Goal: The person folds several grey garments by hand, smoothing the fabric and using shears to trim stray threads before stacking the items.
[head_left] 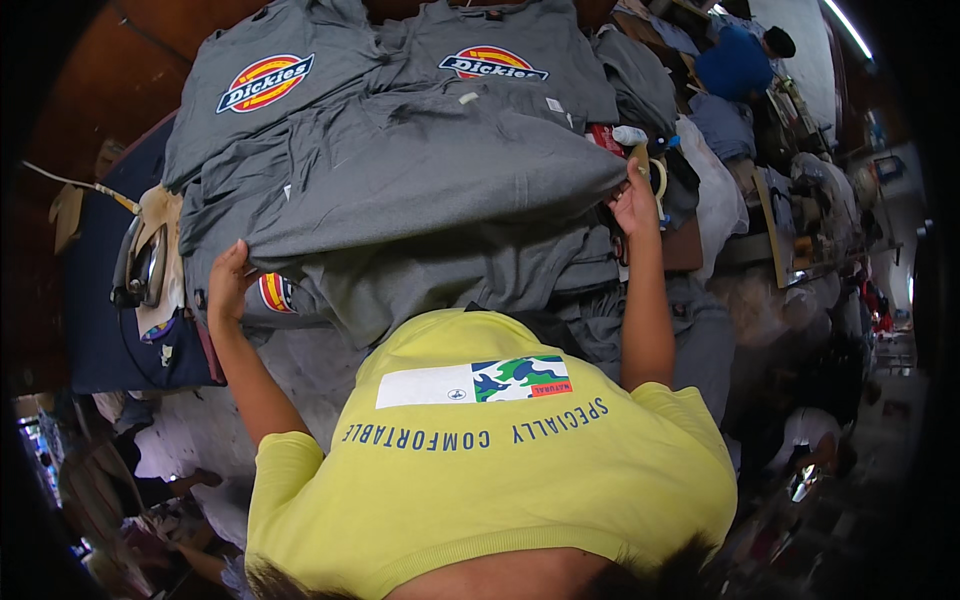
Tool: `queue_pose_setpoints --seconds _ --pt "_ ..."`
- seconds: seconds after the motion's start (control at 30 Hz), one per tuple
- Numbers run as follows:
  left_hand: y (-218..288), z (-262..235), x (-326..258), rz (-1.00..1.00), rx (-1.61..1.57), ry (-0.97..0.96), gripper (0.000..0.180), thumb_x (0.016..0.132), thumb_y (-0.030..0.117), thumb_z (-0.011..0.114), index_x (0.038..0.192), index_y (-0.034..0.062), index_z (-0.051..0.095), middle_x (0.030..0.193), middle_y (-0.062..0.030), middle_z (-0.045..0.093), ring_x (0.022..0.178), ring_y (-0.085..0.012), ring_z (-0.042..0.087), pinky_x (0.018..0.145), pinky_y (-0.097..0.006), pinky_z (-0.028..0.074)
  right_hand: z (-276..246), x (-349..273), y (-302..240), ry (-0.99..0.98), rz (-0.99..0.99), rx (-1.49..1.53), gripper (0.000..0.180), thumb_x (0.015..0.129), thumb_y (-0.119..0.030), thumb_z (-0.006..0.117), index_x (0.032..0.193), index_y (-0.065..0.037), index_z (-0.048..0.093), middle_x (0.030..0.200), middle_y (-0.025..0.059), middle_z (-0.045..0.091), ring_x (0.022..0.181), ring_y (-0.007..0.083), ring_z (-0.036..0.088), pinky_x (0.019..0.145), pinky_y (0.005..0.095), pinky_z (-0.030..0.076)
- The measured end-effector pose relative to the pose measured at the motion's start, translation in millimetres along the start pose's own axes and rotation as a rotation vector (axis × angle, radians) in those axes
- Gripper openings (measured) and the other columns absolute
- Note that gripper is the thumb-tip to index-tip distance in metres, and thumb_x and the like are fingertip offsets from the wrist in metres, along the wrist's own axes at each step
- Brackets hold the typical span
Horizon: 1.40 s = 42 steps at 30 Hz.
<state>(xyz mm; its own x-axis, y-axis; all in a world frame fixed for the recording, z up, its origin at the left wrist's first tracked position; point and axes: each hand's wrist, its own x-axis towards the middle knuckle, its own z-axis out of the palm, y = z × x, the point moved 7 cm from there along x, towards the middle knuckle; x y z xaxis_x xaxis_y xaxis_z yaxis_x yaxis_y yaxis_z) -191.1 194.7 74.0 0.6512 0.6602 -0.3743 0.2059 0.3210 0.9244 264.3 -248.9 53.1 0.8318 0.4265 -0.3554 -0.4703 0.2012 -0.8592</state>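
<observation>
A grey T-shirt (420, 180) is stretched between my two hands, its near edge pulled fairly straight. My left hand (230, 278) pinches one corner of that edge, low on the left. On the right and a little farther away, my right hand (634, 200) grips the opposite corner, thumb on top. Small white tags show on the cloth near its far side. Beneath and behind it lie more grey shirts; two at the back carry round red and yellow chest prints (265, 83). Part of another such print (276, 292) peeks out beside my left hand.
An iron (143, 262) rests on a dark blue board (95, 310) at the left, its cord trailing. A roll of tape (658, 178) and small red and white items sit by my right hand. White plastic (712, 190) hangs beyond. Other people work at the far right and lower left.
</observation>
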Motion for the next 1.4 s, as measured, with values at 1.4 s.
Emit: queue_pose_setpoints --seconds 1.4 --pt "268 5 -8 0.861 -0.063 -0.191 0.046 0.085 0.004 0.054 0.127 -0.0033 0.037 0.118 -0.0131 0.051 0.104 -0.0155 0.052 0.090 -0.027 0.039 143 -125 -230 -0.362 -0.606 -0.203 0.023 0.083 -0.010 0.056 0.104 -0.006 0.050 0.092 0.0047 0.060 0.080 0.0129 0.060 0.071 0.0246 0.049"
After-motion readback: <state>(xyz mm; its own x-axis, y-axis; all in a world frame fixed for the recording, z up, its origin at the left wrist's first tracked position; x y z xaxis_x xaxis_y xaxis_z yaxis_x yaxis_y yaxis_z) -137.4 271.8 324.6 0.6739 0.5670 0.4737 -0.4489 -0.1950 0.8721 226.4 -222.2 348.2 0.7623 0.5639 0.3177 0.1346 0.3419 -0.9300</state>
